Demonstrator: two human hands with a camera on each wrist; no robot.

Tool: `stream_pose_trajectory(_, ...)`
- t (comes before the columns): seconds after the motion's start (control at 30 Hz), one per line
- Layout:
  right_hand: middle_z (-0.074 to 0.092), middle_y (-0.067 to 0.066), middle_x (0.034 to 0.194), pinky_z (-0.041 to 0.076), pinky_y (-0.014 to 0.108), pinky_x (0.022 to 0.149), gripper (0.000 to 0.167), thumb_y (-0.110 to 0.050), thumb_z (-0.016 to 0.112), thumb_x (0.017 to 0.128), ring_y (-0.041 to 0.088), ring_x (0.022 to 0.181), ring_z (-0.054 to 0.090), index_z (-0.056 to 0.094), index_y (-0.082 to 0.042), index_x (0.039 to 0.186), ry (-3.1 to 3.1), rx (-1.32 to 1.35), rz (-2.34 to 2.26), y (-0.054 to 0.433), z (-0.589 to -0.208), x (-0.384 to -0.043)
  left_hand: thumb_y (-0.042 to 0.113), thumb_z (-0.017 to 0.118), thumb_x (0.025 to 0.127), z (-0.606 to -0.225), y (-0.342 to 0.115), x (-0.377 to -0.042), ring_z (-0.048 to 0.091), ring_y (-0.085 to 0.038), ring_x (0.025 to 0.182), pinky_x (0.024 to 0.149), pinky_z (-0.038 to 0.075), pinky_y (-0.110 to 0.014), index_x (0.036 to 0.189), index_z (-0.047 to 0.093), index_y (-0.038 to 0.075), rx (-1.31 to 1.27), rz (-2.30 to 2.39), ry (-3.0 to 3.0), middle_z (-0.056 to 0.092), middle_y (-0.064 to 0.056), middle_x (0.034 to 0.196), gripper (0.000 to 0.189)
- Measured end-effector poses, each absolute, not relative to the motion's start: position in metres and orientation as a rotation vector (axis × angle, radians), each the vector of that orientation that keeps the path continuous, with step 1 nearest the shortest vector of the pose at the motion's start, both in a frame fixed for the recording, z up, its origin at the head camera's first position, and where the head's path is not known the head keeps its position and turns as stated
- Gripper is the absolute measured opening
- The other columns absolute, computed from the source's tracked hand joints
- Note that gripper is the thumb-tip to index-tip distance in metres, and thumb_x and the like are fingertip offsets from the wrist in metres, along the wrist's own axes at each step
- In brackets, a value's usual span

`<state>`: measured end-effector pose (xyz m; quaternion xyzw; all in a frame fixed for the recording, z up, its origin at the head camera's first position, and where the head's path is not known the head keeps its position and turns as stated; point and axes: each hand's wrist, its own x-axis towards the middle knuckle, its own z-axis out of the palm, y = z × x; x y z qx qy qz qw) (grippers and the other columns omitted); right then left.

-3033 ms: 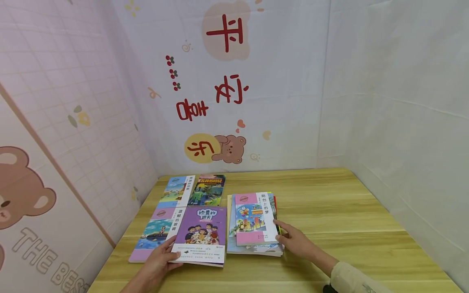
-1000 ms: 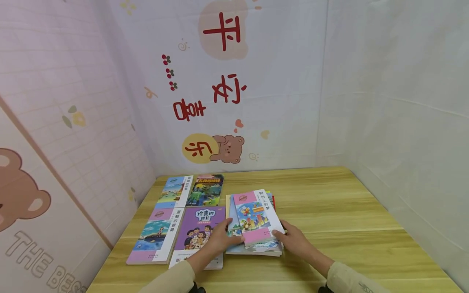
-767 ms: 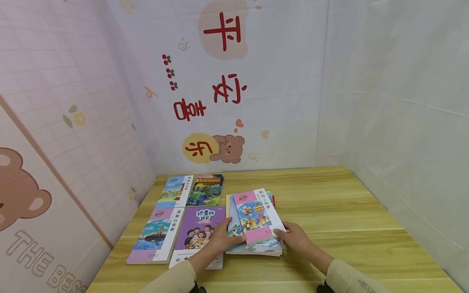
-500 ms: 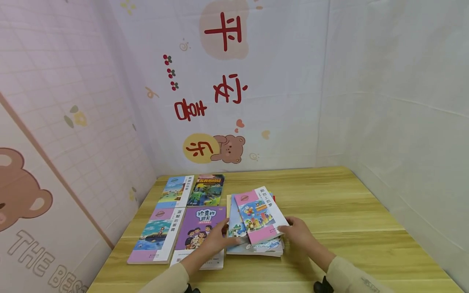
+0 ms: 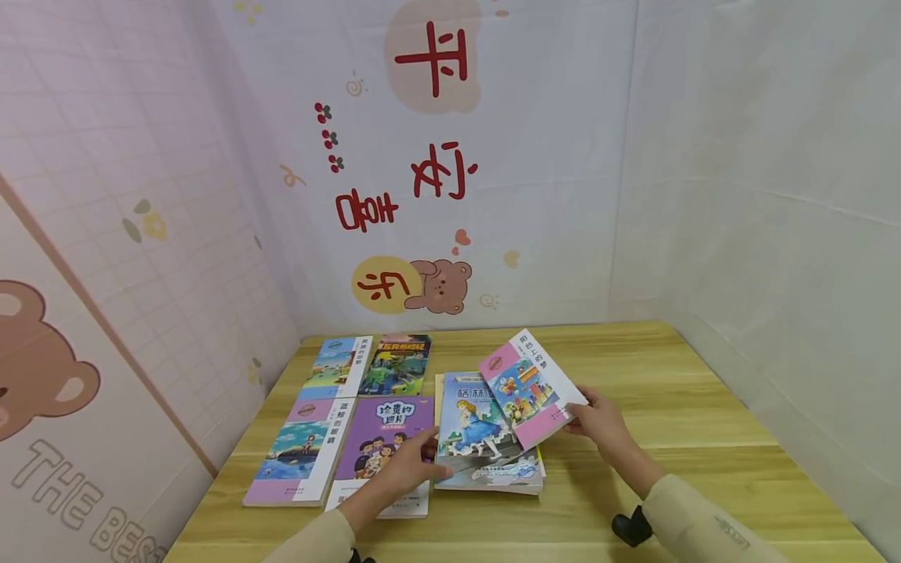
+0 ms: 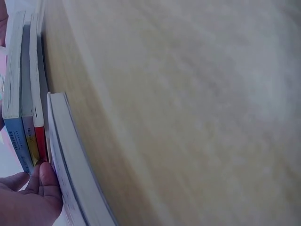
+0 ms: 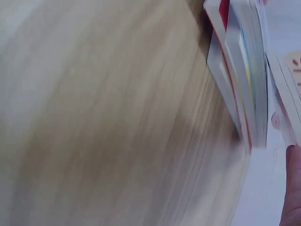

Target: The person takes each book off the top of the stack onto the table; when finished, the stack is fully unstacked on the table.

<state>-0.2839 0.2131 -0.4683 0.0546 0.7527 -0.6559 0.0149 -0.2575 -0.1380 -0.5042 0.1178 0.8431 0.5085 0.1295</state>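
Note:
In the head view, my right hand (image 5: pixel 607 426) grips the lower right edge of a pink-and-white storybook (image 5: pixel 529 389), which is raised and tilted over the right part of a book stack. A blue picture-cover book (image 5: pixel 473 426) with a girl in a blue dress lies on top of that stack. My left hand (image 5: pixel 411 465) touches the stack's left edge, its forearm crossing a purple book (image 5: pixel 385 438). In the left wrist view, its fingers (image 6: pixel 49 181) rest against the stacked spines. The right wrist view shows my right thumb (image 7: pixel 292 183) at the raised book's edge.
Left of the stack, books lie in two rows on the wooden table (image 5: pixel 676 407): a blue-and-white one (image 5: pixel 338 367), a green cartoon-cover one (image 5: pixel 396 366), a pink-and-blue one (image 5: pixel 299 453) and the purple one. Printed cloth walls (image 5: pixel 549 156) enclose the table's back and sides.
My left hand has moved from the purple book to the stack. The pink-and-white book has been turned, lifted and carried right by my right hand, uncovering the blue girl-cover book.

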Motion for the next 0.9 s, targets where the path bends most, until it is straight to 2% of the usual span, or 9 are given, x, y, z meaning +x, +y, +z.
stream_pose_trajectory(0.13,0.057,0.024,0.115,0.059,0.035,0.076,0.053,-0.003,0.051,0.101,0.017,0.08,0.067,0.032,0.009,0.149,2.347,0.179,-2.095,0.225,-0.47,-0.296,0.019,0.084,0.081,-0.504,-0.14,-0.257,0.052,-0.027,0.108,0.084,0.048,-0.044,0.151,0.037,0.001,0.333,1.484,2.436,0.054,-0.011,0.125,0.087)
stream_pose_trajectory(0.4,0.056,0.026,0.118,0.058,0.035,0.08,0.055,-0.003,0.049,0.101,0.011,0.077,0.067,0.029,0.008,0.151,2.385,0.282,-2.178,0.248,-0.471,-0.322,0.019,0.083,0.082,-0.506,-0.139,-0.258,0.052,-0.028,0.11,0.087,0.048,-0.044,0.152,0.036,0.001,0.338,1.498,2.421,0.053,-0.012,0.127,0.085)
stream_pose_trajectory(0.7,0.045,0.032,0.133,0.056,0.035,0.086,0.056,-0.003,0.042,0.101,0.01,0.077,0.065,0.024,0.01,0.152,2.251,0.489,-2.267,0.262,-0.478,-0.355,0.017,0.083,0.082,-0.506,-0.138,-0.259,0.051,-0.027,0.109,0.086,0.047,-0.043,0.151,0.037,0.001,0.324,1.506,2.423,0.054,-0.012,0.126,0.084)
stream_pose_trajectory(0.9,0.045,0.032,0.134,0.056,0.032,0.085,0.057,0.001,0.043,0.099,0.012,0.078,0.065,0.024,0.011,0.152,2.124,0.572,-2.375,0.257,-0.481,-0.372,0.016,0.083,0.082,-0.507,-0.137,-0.259,0.051,-0.027,0.109,0.087,0.047,-0.044,0.151,0.037,0.0,0.333,1.521,2.407,0.053,-0.011,0.124,0.084)
